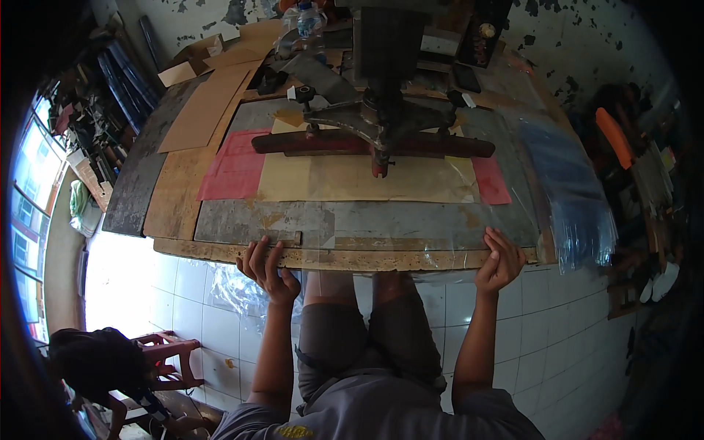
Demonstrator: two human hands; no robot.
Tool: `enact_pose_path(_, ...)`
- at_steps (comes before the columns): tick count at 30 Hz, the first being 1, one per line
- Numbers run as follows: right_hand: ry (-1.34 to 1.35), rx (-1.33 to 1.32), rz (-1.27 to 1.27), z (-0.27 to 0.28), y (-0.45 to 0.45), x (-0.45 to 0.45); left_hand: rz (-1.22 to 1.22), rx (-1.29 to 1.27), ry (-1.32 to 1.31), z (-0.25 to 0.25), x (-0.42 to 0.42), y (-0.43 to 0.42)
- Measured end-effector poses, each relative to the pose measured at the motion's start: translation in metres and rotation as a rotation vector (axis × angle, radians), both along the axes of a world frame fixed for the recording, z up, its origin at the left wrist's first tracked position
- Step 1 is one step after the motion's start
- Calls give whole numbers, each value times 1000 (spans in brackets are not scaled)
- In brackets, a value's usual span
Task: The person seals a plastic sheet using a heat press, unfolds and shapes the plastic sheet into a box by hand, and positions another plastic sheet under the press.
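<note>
My left hand (270, 273) is at the front edge of the wooden worktable, fingers bent over the board and thumb toward the middle. My right hand (501, 260) is at the same edge farther right, fingers curled and thumb close to them. Between them stretches a clear plastic sheet (396, 246), hard to see except for its glints; both hands appear to grip its near side. Beyond lies a tan sheet (293, 182) with a pink piece at each end, the left pink piece (229, 172) being larger. Above it is the red bar (447, 145) of a dark metal press (378, 110).
Stacked clear plastic sheets (576, 198) lie at the table's right side. Cardboard (209, 103) covers the back left, near a water bottle (309, 28). Crumpled plastic (238, 293) hangs below the left edge. Another person (99, 367) is beside a red stool (172, 356), lower left.
</note>
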State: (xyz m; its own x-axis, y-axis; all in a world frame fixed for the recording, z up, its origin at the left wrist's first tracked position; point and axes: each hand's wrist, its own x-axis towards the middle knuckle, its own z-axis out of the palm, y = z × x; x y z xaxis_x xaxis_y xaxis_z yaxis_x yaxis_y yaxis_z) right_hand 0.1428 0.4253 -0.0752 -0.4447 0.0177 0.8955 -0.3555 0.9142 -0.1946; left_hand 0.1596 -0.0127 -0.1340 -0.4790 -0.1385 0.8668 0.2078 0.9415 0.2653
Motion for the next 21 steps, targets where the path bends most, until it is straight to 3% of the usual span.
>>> enact_pose_path(21, -8, -13, -8, -1, -1, 0, -3, 8, 16, -2, -1, -1)
